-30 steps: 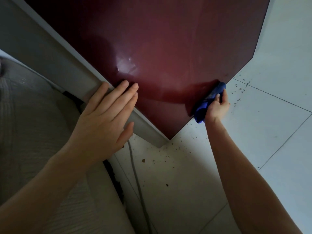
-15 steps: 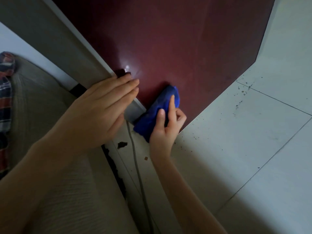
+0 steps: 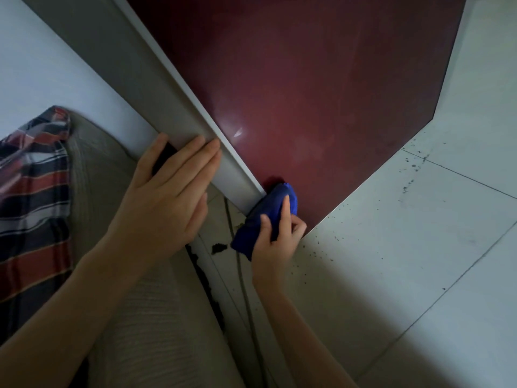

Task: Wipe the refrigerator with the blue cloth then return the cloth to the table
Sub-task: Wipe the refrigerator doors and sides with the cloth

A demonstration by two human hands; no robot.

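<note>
The refrigerator has a glossy dark red door (image 3: pixel 302 88) and a grey side panel (image 3: pixel 156 88), seen from above down to the floor. A bunched blue cloth (image 3: pixel 268 214) is pressed against the door's bottom left corner, where the red front meets the grey edge. My right hand (image 3: pixel 277 242) grips the cloth from below, fingers curled over it. My left hand (image 3: pixel 167 197) lies flat with fingers together on the grey side panel, just left of the cloth. The table is out of view.
A beige ribbed sofa arm (image 3: pixel 156 331) sits close on the left, with a plaid cloth (image 3: pixel 33 197) over it. A grey cable (image 3: pixel 246 289) runs along the pale tiled floor (image 3: pixel 419 261), which is speckled with dark crumbs near the refrigerator's base.
My right hand has swept the blue cloth leftward along the door's bottom edge, from the right side to the left corner. My left hand has shifted from the door edge onto the grey side panel.
</note>
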